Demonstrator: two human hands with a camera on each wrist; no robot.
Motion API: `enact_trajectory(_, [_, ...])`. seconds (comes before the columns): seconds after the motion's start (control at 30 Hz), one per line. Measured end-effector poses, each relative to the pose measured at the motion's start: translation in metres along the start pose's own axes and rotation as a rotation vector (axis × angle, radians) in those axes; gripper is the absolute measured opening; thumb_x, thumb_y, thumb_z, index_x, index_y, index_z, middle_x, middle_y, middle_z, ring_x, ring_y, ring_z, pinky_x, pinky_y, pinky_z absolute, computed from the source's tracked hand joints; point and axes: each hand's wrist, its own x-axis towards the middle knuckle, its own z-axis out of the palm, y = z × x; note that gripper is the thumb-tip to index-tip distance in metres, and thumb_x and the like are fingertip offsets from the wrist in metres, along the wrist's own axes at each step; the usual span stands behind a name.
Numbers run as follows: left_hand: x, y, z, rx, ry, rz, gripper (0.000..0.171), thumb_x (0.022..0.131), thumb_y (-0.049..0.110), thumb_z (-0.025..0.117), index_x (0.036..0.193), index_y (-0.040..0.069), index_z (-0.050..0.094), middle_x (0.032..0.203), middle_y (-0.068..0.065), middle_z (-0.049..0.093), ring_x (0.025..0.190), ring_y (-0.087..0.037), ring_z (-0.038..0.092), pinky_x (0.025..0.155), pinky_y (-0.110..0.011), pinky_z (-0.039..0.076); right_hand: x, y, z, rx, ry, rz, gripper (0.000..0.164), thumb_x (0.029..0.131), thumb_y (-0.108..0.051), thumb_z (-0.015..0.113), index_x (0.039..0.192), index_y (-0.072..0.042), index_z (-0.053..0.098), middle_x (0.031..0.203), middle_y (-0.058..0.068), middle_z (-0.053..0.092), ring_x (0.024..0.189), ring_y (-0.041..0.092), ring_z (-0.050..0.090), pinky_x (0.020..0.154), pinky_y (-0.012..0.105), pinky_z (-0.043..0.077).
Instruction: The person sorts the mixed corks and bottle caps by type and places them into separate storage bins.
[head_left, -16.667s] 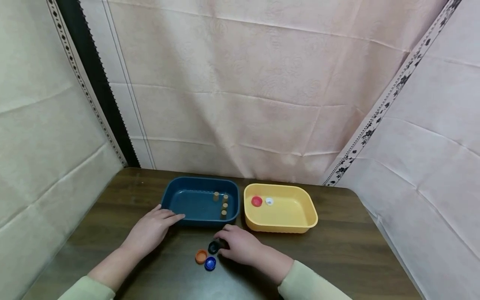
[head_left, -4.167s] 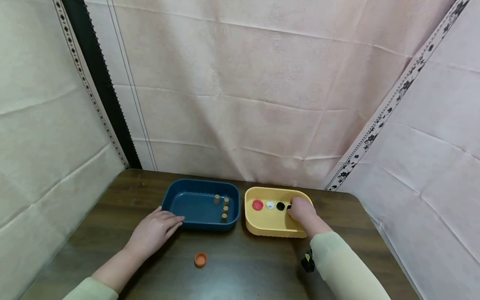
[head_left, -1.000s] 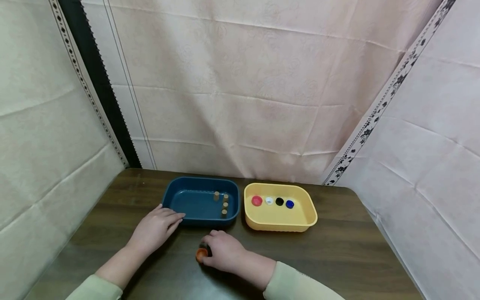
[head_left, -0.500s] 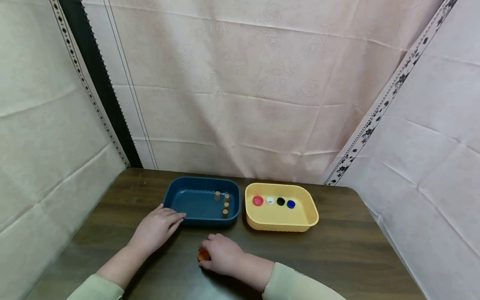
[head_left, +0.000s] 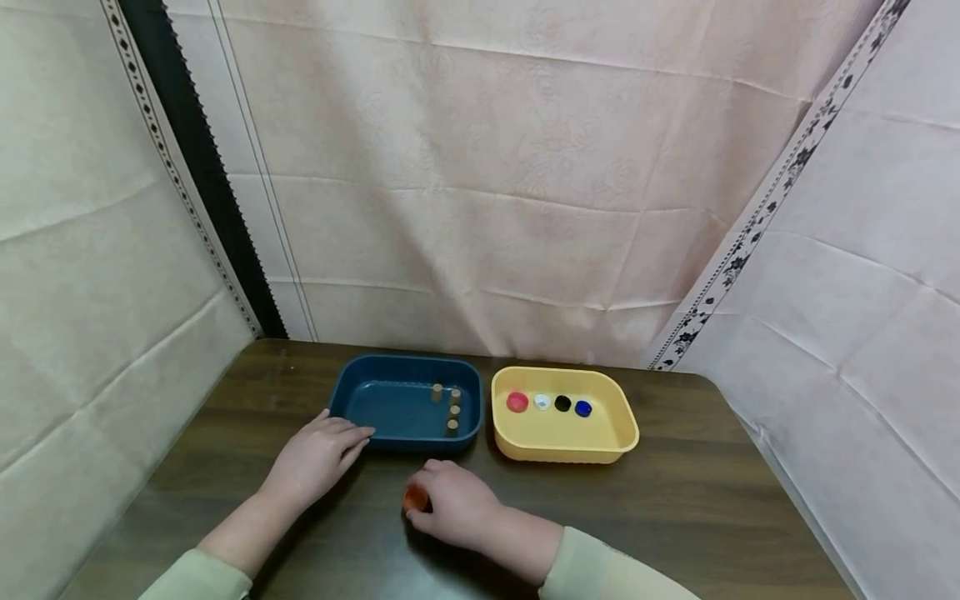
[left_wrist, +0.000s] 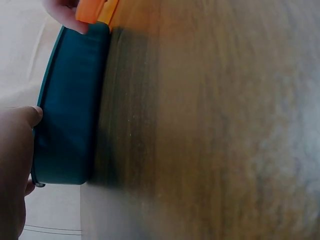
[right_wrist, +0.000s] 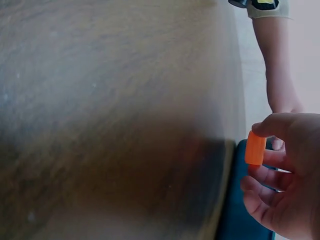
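Note:
In the head view, my right hand point(head_left: 455, 506) pinches an orange bottle cap point(head_left: 416, 498) just above the table, in front of the blue tray. The right wrist view shows the orange cap point(right_wrist: 255, 148) edge-on between thumb and fingers. My left hand point(head_left: 315, 458) holds the near left corner of the blue tray point(head_left: 408, 443), its thumb on the long near rim. Several small cork-coloured cylinders point(head_left: 454, 411) stand in that tray's right part. Inside the yellow tray point(head_left: 562, 456), a red cap point(head_left: 517, 402), a white cap point(head_left: 542, 402), a black cap point(head_left: 562, 403) and a blue cap point(head_left: 583, 408) form a row.
Both trays stand side by side with a narrow gap, toward the back of the dark wooden table point(head_left: 675, 517). Pale cloth point(head_left: 480, 167) hangs behind the table and along both sides.
The blue cap has gone from the table into the yellow tray, after the black one. My right hand has since taken the orange cap and raised it slightly. The left hand stays at the blue tray.

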Motion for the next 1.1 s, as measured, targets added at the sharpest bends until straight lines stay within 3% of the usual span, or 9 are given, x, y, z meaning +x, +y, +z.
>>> enact_trajectory(0.57, [0.000,0.003,0.001,-0.001,0.009,-0.002,0.022,0.091,0.024,0.073,0.112,0.018,0.076,0.104,-0.001,0.075,0.102,-0.021,0.068,0.107,-0.055,0.041,-0.017,0.016,-0.032,0.087,0.159,0.066,0.035,0.090,-0.035,0.073,0.120,-0.019,0.068,0.103,-0.009,0.063,0.089,0.007,0.055,0.080,0.024,0.054])
enact_trajectory(0.8, [-0.001,0.003,0.002,-0.009,0.044,0.005,0.022,0.088,0.020,0.076,0.110,0.016,0.077,0.102,-0.002,0.075,0.100,-0.022,0.069,0.106,-0.056,0.042,-0.023,0.024,-0.047,0.139,0.193,0.132,0.038,0.090,-0.039,0.072,0.123,-0.019,0.068,0.105,-0.010,0.062,0.091,0.008,0.057,0.081,0.024,0.055])
enact_trajectory(1.1, [-0.001,0.002,0.000,-0.010,0.024,0.005,0.022,0.090,0.022,0.074,0.112,0.017,0.077,0.104,-0.002,0.075,0.102,-0.022,0.069,0.107,-0.056,0.042,-0.032,0.040,-0.062,0.169,0.261,0.182,0.037,0.091,-0.036,0.072,0.123,-0.018,0.068,0.103,-0.008,0.062,0.087,0.012,0.057,0.076,0.026,0.054])
